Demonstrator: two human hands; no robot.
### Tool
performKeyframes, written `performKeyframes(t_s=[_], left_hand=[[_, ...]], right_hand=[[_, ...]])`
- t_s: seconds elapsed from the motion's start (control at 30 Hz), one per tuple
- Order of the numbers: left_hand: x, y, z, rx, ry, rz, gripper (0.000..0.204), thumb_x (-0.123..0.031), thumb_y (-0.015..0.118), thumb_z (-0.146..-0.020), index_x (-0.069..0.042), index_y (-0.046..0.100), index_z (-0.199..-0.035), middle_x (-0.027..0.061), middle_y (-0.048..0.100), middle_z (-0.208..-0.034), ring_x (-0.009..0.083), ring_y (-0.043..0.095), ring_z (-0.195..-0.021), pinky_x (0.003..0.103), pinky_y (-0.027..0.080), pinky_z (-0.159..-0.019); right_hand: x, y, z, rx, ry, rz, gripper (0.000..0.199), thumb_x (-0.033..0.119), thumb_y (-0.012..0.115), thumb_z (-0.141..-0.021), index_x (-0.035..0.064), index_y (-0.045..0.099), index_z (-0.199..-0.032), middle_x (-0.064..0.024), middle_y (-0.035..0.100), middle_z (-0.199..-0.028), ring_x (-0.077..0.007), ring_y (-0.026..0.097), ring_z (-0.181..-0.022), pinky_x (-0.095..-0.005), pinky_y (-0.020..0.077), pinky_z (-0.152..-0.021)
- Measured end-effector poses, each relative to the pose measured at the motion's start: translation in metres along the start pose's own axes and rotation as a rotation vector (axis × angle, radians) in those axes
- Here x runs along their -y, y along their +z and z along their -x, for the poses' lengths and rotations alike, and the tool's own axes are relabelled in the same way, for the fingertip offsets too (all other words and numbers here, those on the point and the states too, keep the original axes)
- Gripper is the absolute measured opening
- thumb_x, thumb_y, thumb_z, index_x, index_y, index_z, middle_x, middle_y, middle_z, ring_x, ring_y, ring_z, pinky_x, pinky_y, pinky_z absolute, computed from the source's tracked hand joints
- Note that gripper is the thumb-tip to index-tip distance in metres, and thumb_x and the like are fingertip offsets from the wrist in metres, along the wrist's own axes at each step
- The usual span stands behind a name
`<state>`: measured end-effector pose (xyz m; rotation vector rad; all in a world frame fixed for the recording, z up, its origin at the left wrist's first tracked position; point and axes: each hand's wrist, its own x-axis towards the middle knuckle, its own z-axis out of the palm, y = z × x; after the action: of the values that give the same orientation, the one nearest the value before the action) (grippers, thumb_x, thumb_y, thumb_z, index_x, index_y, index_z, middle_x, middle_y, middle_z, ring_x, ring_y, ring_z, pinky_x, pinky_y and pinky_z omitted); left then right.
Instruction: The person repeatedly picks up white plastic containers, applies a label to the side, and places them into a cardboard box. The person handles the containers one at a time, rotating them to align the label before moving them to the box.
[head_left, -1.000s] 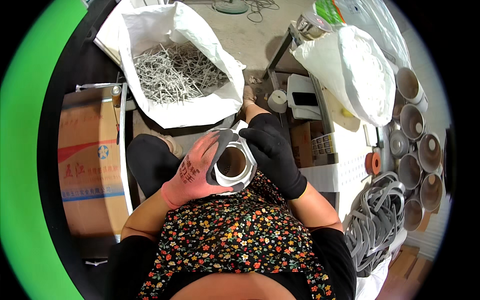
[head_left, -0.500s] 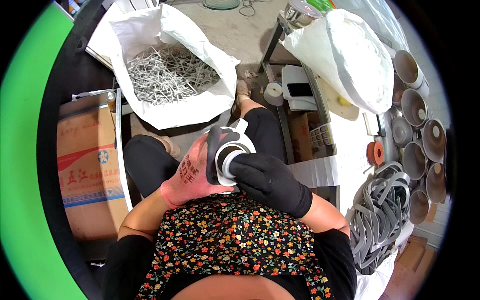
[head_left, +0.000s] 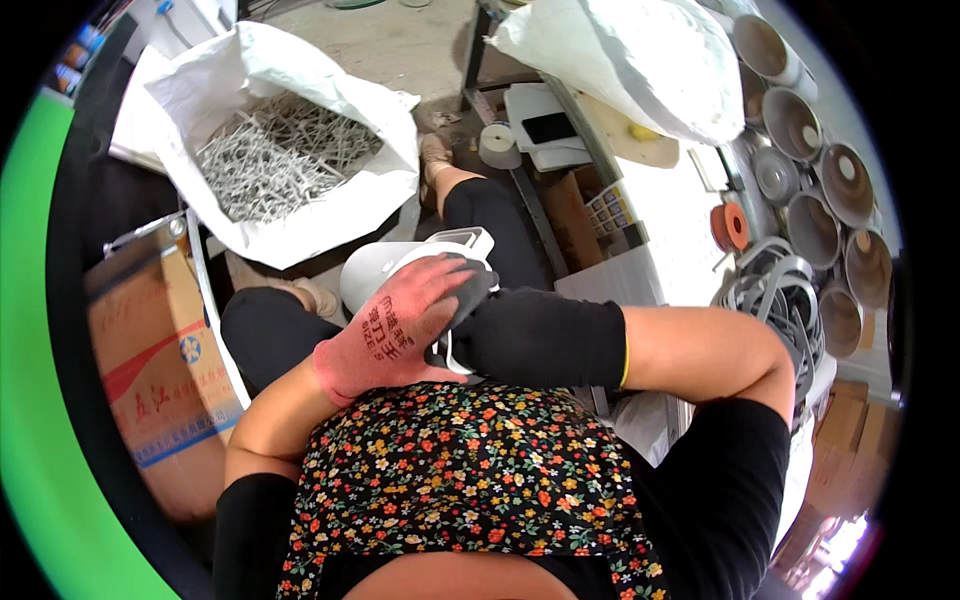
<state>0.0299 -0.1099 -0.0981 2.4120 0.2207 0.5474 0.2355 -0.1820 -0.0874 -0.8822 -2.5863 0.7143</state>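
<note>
A white plastic jug-like housing [head_left: 375, 268] with a squared loop handle is held over my lap, tilted toward me. My left hand [head_left: 400, 318], in a pink glove with dark fingertips, is closed round its near side. My right hand [head_left: 535, 335], in a black glove, is pushed into the housing's near opening. Its fingers are hidden behind the left hand and the rim, so I cannot see what they hold.
A white sack [head_left: 235, 215] of thin grey plastic pieces stands ahead left, with a cardboard box [head_left: 165, 370] beside it. At right, a bench holds a white bag [head_left: 640, 70], an orange ring [head_left: 733, 228], coiled grey strips [head_left: 775, 290] and stacked grey cups [head_left: 848, 185].
The right hand has gone from gripping a white ring at the opening to deep inside it, its elbow swung outward. The housing has tipped, showing more of its far side. The view has shifted.
</note>
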Motion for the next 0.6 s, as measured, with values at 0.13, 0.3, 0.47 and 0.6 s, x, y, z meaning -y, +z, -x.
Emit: performKeyframes(t_s=[0.13,0.3,0.47,0.6], left_hand=[[0.0,0.002,-0.011,0.078,0.088,-0.017,0.063,-0.041,0.081,-0.061,0.003,0.054,-0.096,0.0222,0.05,-0.131,0.0438,0.046,-0.123,0.052,0.038,-0.104],[-0.01,0.001,-0.021,0.11,-0.061,0.03,0.076,-0.03,0.084,-0.06,0.001,0.056,-0.123,0.0192,0.053,-0.129,0.0394,0.048,-0.124,0.047,0.037,-0.106],[-0.001,-0.001,-0.028,0.102,0.144,0.183,0.085,-0.021,0.087,-0.057,-0.002,0.051,-0.131,0.0192,0.053,-0.132,0.0381,0.046,-0.129,0.045,0.036,-0.109],[0.084,-0.023,-0.028,-0.22,-0.67,-0.01,0.059,-0.025,0.067,-0.085,-0.001,0.047,-0.136,0.0215,0.052,-0.136,0.0348,0.049,-0.127,0.039,0.036,-0.107]], right_hand=[[-0.012,0.011,0.008,-0.061,-0.15,0.09,0.011,0.006,0.053,-0.083,0.0032,0.061,-0.091,-0.0145,0.062,-0.087,-0.0277,0.064,-0.078,-0.0337,0.0511,-0.066],[0.001,0.007,0.017,-0.09,0.075,-0.181,0.012,0.011,0.055,-0.086,0.0054,0.063,-0.094,-0.0155,0.063,-0.09,-0.0296,0.064,-0.082,-0.0359,0.0513,-0.071],[0.013,0.006,0.03,-0.161,0.16,-0.365,0.014,0.013,0.06,-0.083,0.004,0.06,-0.094,-0.018,0.063,-0.089,-0.0353,0.064,-0.08,-0.0418,0.0508,-0.069],[0.01,0.03,0.064,-0.368,0.247,-0.354,0.024,0.016,0.069,-0.076,0.0041,0.06,-0.094,-0.019,0.062,-0.087,-0.0402,0.063,-0.079,-0.0439,0.0507,-0.066]])
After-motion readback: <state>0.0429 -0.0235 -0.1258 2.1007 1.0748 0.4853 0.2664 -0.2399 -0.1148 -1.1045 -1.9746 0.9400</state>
